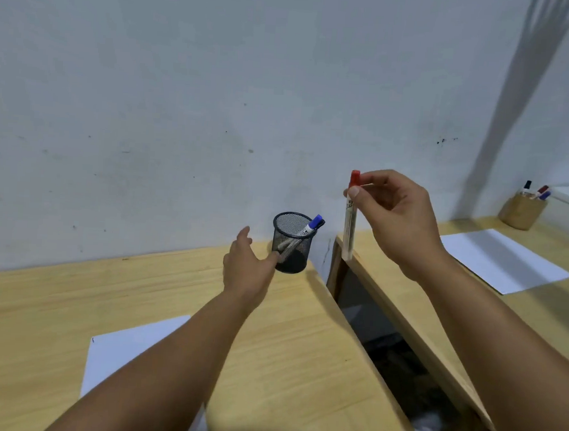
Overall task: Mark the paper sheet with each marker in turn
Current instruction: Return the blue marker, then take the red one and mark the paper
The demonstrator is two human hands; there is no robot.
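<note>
My right hand pinches a red-capped marker near its cap; the marker hangs upright in the air to the right of a black mesh cup. The cup stands at the far right corner of the wooden desk and holds a blue-capped marker, with another dark-tipped one behind it. My left hand is open, its fingertips touching the cup's left side. A white paper sheet lies on the desk near me, partly hidden by my left forearm.
A second wooden desk stands to the right across a dark gap. It carries another white sheet and a tan cup with several markers. A pale wall runs behind both desks.
</note>
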